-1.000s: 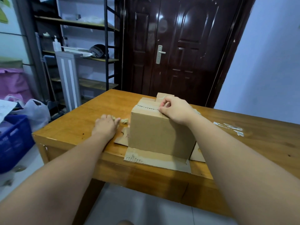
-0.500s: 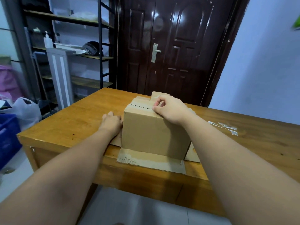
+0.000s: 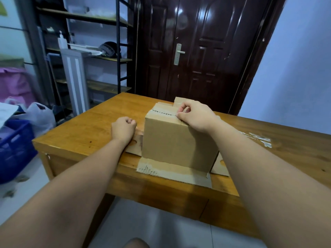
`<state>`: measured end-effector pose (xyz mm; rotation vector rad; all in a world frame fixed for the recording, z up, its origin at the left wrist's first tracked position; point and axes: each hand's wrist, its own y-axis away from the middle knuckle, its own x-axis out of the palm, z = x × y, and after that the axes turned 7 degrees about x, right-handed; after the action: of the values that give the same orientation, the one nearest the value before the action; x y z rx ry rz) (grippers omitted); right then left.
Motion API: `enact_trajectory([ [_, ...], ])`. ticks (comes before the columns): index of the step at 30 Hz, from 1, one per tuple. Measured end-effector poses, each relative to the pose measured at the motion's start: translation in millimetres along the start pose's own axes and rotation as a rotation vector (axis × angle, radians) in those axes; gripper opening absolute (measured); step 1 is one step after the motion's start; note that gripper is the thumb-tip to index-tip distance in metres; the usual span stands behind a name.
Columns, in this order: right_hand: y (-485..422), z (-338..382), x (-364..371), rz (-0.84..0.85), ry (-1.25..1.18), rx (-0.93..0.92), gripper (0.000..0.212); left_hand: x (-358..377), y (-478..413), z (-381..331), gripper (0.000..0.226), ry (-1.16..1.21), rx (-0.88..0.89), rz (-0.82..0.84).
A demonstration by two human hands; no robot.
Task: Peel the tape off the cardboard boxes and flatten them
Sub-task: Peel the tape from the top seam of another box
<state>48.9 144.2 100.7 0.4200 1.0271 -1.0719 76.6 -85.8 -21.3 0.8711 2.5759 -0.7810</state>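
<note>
Standing on: the wooden table, near its front edge, is the cardboard box, upright, with one plain side towards the camera.
View: head camera only, looking down both bare forearms to the box.
Box top: the flaps are folded shut, and a tape strip with a jagged edge runs along the seam near the front top edge.
Box bottom: the lower flaps are splayed flat on the table, namely the near flap towards the camera, the left flap and the right flap (only part of that last one shows past the forearm).
Right hand: it rests on the top of the box at the front edge, fingers curled, with thumb and forefinger pinching the tape strip at its right end.
Left hand: it is curled into a loose fist just beside the left wall of the box and rests on the left flap; whether anything sits inside the fist cannot be seen.
Hands: they are apart, with the box corner between them.
Loose tape: clear peeled scraps lie on the table to the right, well apart from the box.
Background: a dark door stands behind the table and a metal shelf rack to its left.
Floor, left: a blue crate sits with a white plastic bag beside it.
</note>
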Motion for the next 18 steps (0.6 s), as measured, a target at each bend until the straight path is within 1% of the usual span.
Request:
enact_trajectory([
  [4, -1.1, -0.4, 0.4, -0.004, 0.001, -0.009, 0.014, -7.4, -4.6, 2.2, 0.014, 0.363, -0.271, -0.116],
  [6, -1.3, -0.1, 0.6, -0.005, 0.007, -0.008, 0.014, -10.4, -4.0, -0.3, 0.007, 0.456, -0.321, -0.139],
  [9, -1.6, -0.4, 1.1, -0.003, 0.010, -0.002, 0.014, -15.5, -3.8, 1.1, 0.019, 0.532, -0.302, -0.136],
  [12, -1.9, -0.5, 1.6, -0.004, 0.012, 0.008, 0.015, -16.5, -5.8, 0.4, 0.038, 0.507, -0.277, -0.113],
  [14, -2.2, -0.6, 2.2, -0.006, 0.011, 0.014, 0.015, -13.2, -6.4, -0.1, 0.042, 0.448, -0.251, -0.108],
  [16, -2.2, -0.5, 2.5, -0.006, 0.013, 0.016, 0.014, -8.8, -4.6, -0.6, 0.036, 0.354, -0.194, -0.088],
  [17, -2.1, -0.5, 2.4, -0.005, 0.014, 0.014, 0.014, -6.3, -3.2, -1.2, 0.029, 0.319, -0.159, -0.052],
  [18, -2.0, -0.6, 2.4, -0.006, 0.013, 0.012, 0.014, -5.9, -1.4, -3.1, 0.026, 0.296, -0.137, 0.008],
])
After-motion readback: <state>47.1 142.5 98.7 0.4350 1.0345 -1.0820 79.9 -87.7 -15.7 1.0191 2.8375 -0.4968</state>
